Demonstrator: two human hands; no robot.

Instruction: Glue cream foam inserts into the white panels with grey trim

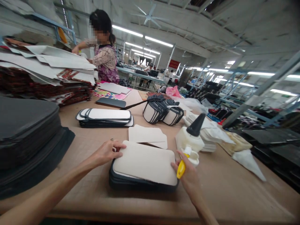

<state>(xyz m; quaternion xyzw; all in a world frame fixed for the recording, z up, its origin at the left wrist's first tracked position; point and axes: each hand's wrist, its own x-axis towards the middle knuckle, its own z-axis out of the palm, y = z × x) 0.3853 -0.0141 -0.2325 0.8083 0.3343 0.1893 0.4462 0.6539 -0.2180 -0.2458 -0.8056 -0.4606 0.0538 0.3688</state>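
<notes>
Fingers [117,147] of my left hand [106,152] pressed the cream panel [145,162]; my right hand [188,175] pinched a yellow tool [181,169] beside it. I judged the glue bottle [191,139] behind the panel might topple.

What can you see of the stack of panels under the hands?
The stack of panels lies flat on the brown table, near its front edge. Each piece looks like a rounded rectangle, cream-faced with dark edging. The top piece sits slightly askew. The left hand presses its left corner; the right hand, holding a yellow tool, touches its right edge.
</notes>
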